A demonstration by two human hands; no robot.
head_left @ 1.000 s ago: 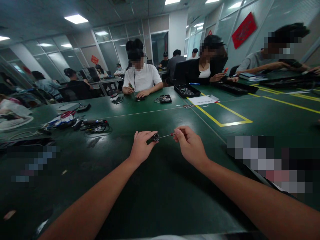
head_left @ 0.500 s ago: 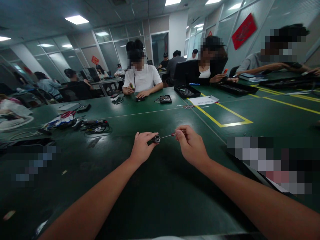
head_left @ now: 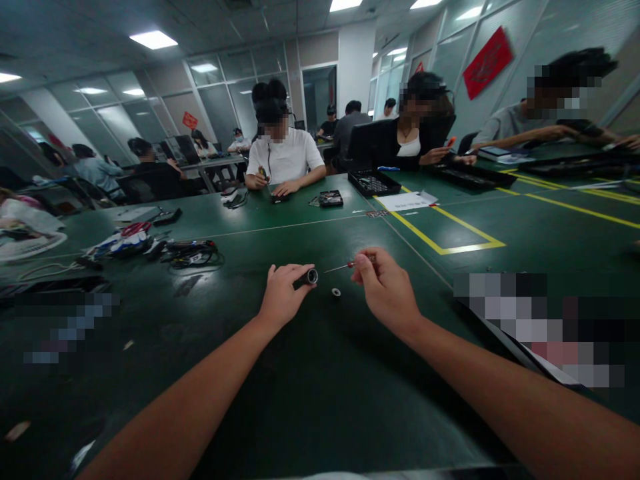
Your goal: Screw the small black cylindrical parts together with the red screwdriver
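Black tube [head_left: 306, 275], pinched between thumb and fingers of the left hand [head_left: 283, 292], open end toward my view. Right of the tube, the right hand [head_left: 386, 290] has its fingers closed on a slim screwdriver [head_left: 349, 265], the tip near the tube's mouth but apart. Just right of the tube and nearer me, a small silvery piece [head_left: 336, 292]; I cannot tell whether it touches the green table [head_left: 310, 400]. Left of and beyond the tube, bundled cables [head_left: 193, 253]; farther beyond, a seated person in white [head_left: 295, 159].
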